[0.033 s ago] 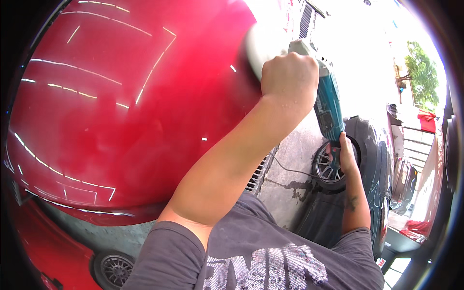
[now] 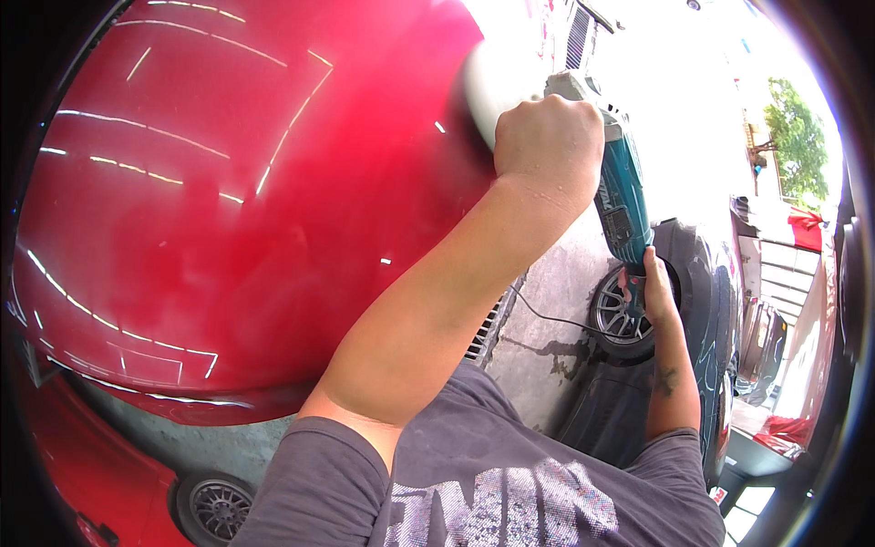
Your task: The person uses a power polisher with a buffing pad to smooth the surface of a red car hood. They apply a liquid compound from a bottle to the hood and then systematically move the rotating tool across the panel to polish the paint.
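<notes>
A teal polisher (image 2: 623,196) with a pale head is held out against a glossy red car body panel (image 2: 365,182). Its white round pad (image 2: 481,91) lies against the panel's right edge, partly washed out by glare. My left hand (image 2: 550,139) is closed in a fist at the polisher's head; the fingers curl out of sight. Farther back on the tool, my right hand (image 2: 656,287) wraps round the rear handle, with the thumb showing along its side.
A thin black cord (image 2: 556,319) runs over the grey concrete floor (image 2: 570,273) beside a drain grate (image 2: 488,330). To the right stands a dark car (image 2: 702,273) with a spoked wheel. Another red car (image 2: 100,456) is at lower left.
The polisher and both my hands have shifted very slightly to the right. All else looks the same.
</notes>
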A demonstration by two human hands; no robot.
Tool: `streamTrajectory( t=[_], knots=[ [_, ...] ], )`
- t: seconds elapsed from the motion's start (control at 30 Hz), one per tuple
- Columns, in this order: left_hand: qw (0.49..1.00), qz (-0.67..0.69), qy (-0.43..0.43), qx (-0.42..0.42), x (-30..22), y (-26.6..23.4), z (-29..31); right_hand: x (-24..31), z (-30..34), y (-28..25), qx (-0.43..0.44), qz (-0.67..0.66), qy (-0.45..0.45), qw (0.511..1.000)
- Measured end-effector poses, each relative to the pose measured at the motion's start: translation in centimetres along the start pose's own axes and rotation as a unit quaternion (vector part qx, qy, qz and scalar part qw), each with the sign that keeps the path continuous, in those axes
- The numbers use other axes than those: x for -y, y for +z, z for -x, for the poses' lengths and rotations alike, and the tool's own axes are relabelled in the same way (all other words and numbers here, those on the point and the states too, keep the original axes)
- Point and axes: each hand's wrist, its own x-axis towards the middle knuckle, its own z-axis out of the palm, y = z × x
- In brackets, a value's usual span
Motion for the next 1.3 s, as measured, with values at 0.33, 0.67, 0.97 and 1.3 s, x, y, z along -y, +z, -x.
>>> streamTrajectory(
  t=[0.33, 0.67, 0.97, 1.3],
  knots=[
    [0.999, 0.002, -0.026, 0.02, -2.1, -2.0, 8.7, -0.7, 6.2, 0.0, 0.076, 0.013, -0.017, 0.997],
    [0.998, -0.052, 0.005, 0.027, -2.3, -3.4, 12.8, -1.9, 11.0, 3.0, 0.084, -0.042, 0.005, 0.996],
    [0.999, -0.041, 0.026, -0.003, -1.2, -4.8, 15.5, -3.0, 13.2, 5.7, 0.092, -0.063, 0.035, 0.993],
    [0.997, -0.064, 0.031, -0.043, -0.1, -6.7, 17.9, -2.2, 12.5, 6.5, 0.11, -0.063, 0.003, 0.992]
  ],
)
